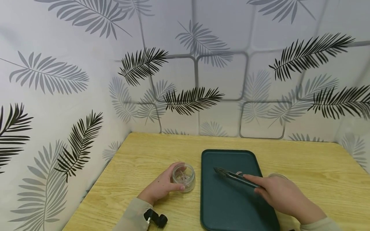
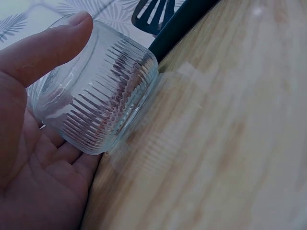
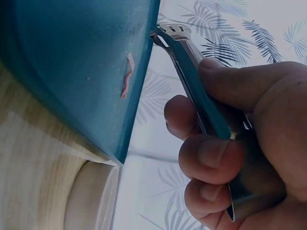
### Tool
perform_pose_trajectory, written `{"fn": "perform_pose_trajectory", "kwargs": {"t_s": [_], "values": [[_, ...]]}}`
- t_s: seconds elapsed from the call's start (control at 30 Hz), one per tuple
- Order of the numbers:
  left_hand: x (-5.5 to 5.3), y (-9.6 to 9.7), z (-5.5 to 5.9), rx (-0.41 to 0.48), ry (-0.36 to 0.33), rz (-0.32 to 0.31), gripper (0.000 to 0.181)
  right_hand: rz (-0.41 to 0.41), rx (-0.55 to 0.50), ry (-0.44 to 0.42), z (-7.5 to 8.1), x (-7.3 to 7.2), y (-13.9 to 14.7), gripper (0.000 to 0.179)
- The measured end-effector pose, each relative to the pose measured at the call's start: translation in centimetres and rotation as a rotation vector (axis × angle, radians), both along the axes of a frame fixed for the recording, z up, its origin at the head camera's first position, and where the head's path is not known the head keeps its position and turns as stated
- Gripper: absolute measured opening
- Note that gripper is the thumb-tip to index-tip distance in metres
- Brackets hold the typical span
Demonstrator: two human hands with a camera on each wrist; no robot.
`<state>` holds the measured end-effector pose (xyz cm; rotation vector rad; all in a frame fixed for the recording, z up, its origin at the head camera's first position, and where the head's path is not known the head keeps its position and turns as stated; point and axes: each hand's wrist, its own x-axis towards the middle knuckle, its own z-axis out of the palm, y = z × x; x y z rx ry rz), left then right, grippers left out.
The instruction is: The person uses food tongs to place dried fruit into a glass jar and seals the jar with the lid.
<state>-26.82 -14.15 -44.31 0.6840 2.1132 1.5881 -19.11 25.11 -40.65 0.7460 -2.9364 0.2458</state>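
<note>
My left hand (image 1: 162, 185) grips a small clear glass jar (image 1: 185, 180) on the table, left of a dark green tray (image 1: 224, 205). Through the ribbed glass in the left wrist view, reddish-brown pieces (image 2: 125, 84) show inside; their kind is unclear. Metal tongs (image 1: 238, 179) with slotted tips are held in my right hand (image 1: 284, 195), over the tray. The tips look close together, and I make out nothing between them. On the tray lies a thin, wavy pinkish strip (image 3: 126, 79); the tongs partly cover it in the head view.
A round, pale container (image 3: 88, 194) stands right of the tray, mostly hidden by my right hand in the head view. The wooden table (image 1: 156, 147) meets a leaf-patterned wall covering (image 1: 185, 122) at the back and left. A black device (image 1: 156, 218) is at my left wrist.
</note>
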Motion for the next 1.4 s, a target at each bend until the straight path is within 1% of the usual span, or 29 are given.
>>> {"fn": "perform_pose_trajectory", "kwargs": {"t_s": [0.13,0.27,0.6,0.8,0.87,1.07,1.13,1.23,1.4], "values": [[0.0,0.0,-0.1,0.004,-0.002,0.004,0.083,-0.006,-0.024,-0.038,0.6,0.2,-0.2,0.054],[-0.1,0.1,-0.2,0.009,-0.001,0.009,0.081,-0.02,-0.036,-0.049,1.0,0.3,-0.4,0.056],[-0.2,0.0,-0.4,0.011,0.0,0.012,0.081,0.006,-0.061,-0.026,1.7,0.2,-1.3,0.055],[-0.1,0.0,-0.4,0.003,-0.007,0.025,0.081,0.027,-0.04,0.0,2.4,0.2,-2.6,0.053],[-0.3,0.0,-0.7,0.003,-0.007,0.026,0.081,0.032,-0.035,0.009,2.5,0.2,-3.2,0.053],[-1.2,-0.1,-2.4,-0.005,0.012,0.041,0.083,0.102,-0.08,0.003,2.9,-0.3,-4.8,0.054],[-1.3,-0.2,-2.7,-0.007,0.022,0.045,0.083,0.119,-0.08,0.007,2.9,-0.5,-5.4,0.054],[-1.3,-0.2,-2.9,0.002,0.026,0.041,0.083,0.141,-0.074,0.011,3.0,-0.7,-6.2,0.053],[-1.2,-0.3,-2.7,-0.004,0.02,0.049,0.083,0.164,-0.073,0.015,3.1,-0.9,-7.3,0.054]]}}
